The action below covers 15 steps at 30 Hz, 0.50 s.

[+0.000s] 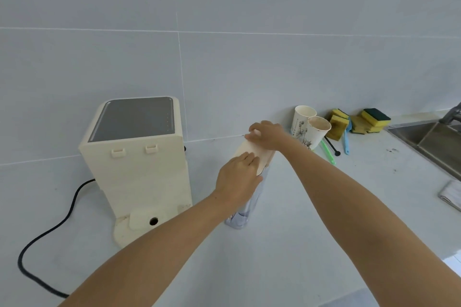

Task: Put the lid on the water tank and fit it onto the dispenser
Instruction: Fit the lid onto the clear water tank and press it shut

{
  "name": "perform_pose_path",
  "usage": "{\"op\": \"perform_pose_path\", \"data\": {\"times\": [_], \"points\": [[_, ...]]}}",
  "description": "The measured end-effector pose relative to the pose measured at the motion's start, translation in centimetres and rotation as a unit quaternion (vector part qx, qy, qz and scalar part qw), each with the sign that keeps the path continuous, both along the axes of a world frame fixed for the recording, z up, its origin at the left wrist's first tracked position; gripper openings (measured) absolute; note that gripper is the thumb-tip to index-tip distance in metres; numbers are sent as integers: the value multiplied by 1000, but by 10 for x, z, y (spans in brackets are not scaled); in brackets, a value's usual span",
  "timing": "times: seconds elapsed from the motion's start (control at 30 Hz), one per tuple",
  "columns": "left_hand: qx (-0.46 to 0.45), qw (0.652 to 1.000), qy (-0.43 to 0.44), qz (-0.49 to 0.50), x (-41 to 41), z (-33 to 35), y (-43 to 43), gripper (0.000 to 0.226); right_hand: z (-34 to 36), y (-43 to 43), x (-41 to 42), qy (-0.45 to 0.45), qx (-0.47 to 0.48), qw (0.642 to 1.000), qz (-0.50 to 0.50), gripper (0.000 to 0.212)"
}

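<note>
A clear water tank [243,214] stands upright on the counter, to the right of the cream dispenser [139,164]. A cream lid [252,149] rests on top of the tank. My left hand [237,179] lies on the near end of the lid, fingers wrapped over the tank's top edge. My right hand [268,134] presses on the far end of the lid. The dispenser's rear face shows two clips, and its base plate [139,222] with a round hole is bare.
A black power cord [45,234] runs from the dispenser along the counter at left. Two paper cups [309,127], sponges [359,121] and brushes [346,139] stand at the back right. A steel sink [434,142] and a folded cloth [451,194] are at far right.
</note>
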<state>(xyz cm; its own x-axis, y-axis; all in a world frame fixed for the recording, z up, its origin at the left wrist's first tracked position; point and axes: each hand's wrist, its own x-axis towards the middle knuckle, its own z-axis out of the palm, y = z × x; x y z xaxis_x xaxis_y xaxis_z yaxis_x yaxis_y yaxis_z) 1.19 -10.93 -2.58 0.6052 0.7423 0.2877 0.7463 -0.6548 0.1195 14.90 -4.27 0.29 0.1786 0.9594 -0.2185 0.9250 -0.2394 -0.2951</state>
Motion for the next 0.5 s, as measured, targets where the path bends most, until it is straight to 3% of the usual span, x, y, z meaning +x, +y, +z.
{"op": "perform_pose_path", "data": {"times": [0.27, 0.33, 0.43, 0.5], "points": [[-2, 998, -49, -43, -23, 5, 5, 27, 3, -35, 11, 19, 6, 998, -55, 51], [-64, 997, -12, -39, -30, 2, 9, 34, 2, -45, 16, 40, 10, 998, -57, 51], [-53, 997, -15, -59, -40, -1, 17, 39, -1, -59, 22, 78, 23, 993, -82, 52], [-71, 995, 29, -57, -46, 1, 24, 43, -5, -67, 24, 82, 24, 993, -87, 54]]}}
